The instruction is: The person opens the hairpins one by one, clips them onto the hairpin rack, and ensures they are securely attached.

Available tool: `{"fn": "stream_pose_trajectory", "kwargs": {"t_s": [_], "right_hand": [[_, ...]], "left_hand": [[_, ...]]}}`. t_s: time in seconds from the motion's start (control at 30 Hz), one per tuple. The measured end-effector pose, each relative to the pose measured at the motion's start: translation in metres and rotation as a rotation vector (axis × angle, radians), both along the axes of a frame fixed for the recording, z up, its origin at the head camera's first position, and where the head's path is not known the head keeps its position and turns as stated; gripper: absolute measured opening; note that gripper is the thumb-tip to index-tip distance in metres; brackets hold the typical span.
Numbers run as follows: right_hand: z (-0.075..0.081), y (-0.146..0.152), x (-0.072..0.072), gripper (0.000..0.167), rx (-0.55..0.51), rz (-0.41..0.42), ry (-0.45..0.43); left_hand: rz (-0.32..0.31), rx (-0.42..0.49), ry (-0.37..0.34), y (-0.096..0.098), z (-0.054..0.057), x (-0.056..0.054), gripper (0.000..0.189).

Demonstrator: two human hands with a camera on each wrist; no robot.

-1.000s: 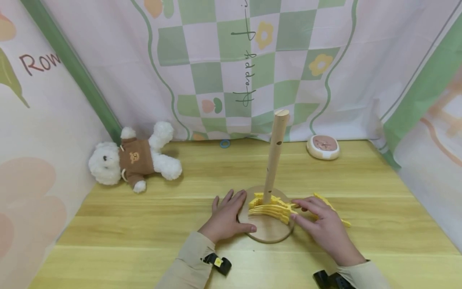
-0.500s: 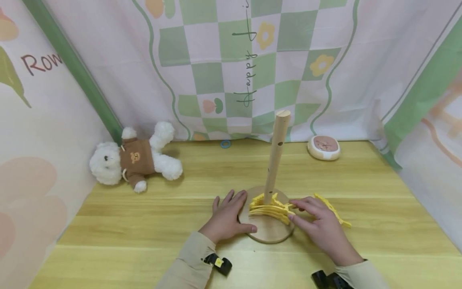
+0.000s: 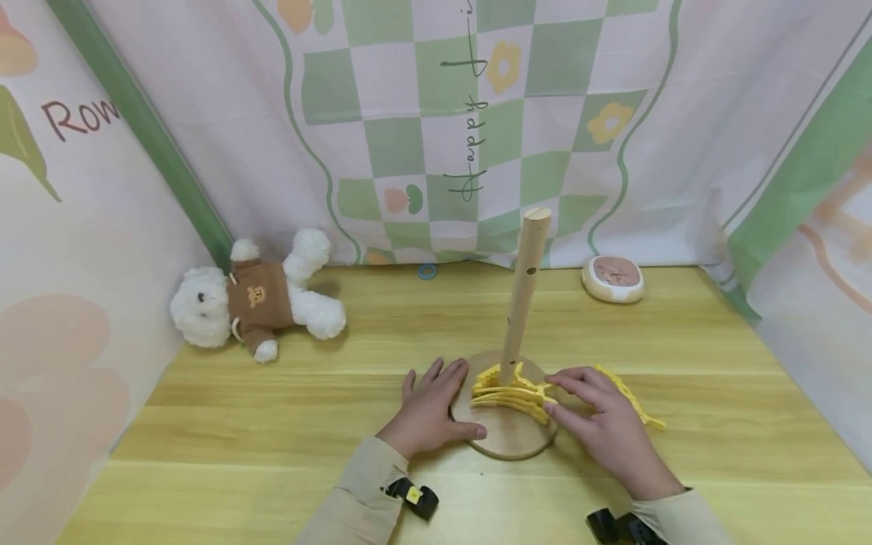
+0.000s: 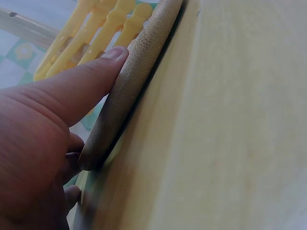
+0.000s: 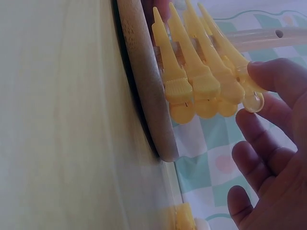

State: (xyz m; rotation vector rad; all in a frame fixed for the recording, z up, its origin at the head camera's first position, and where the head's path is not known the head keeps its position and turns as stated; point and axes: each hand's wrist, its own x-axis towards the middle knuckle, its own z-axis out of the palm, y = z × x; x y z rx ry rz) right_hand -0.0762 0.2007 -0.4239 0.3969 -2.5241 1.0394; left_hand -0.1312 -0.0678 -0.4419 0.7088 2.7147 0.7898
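Note:
A wooden stand has a round base (image 3: 507, 443) and an upright post (image 3: 523, 288) with small holes. Several yellow banana hair clips (image 3: 511, 401) lie stacked on the base around the foot of the post. My right hand (image 3: 609, 435) pinches the hinge end of the uppermost banana clip (image 5: 225, 48) between thumb and index finger; its other fingers hang free beside the stack. On the base's left side rests my left hand (image 3: 429, 416), fingers spread and thumb (image 4: 96, 72) over the rim. Behind the right hand, another yellow banana clip (image 3: 630, 397) lies on the table.
A white plush toy (image 3: 262, 299) in a brown top lies at the back left of the wooden table (image 3: 245, 454). A small blue ring (image 3: 427, 271) and a white-and-pink rounded device (image 3: 613, 278) sit along the back, before a checked curtain (image 3: 450, 136).
My right hand has shifted slightly left toward the post, bringing the end of the uppermost banana clip with it. My left hand has stayed in place on the base.

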Motion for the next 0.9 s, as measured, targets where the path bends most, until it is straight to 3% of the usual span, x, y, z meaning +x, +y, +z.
{"fn": "stream_pose_trajectory", "kwargs": {"t_s": [0.47,0.9], "right_hand": [[-0.0007,0.0009,-0.0014,0.032,-0.009,-0.007,-0.116],[-0.0026,-0.0004,-0.0004,0.034,-0.010,-0.043,-0.094]], "left_hand": [[-0.002,-0.005,-0.001,-0.0003,-0.0013,-0.0010,0.108],[0.003,0.009,-0.005,0.0000,0.0026,0.0008,0.108]]}}
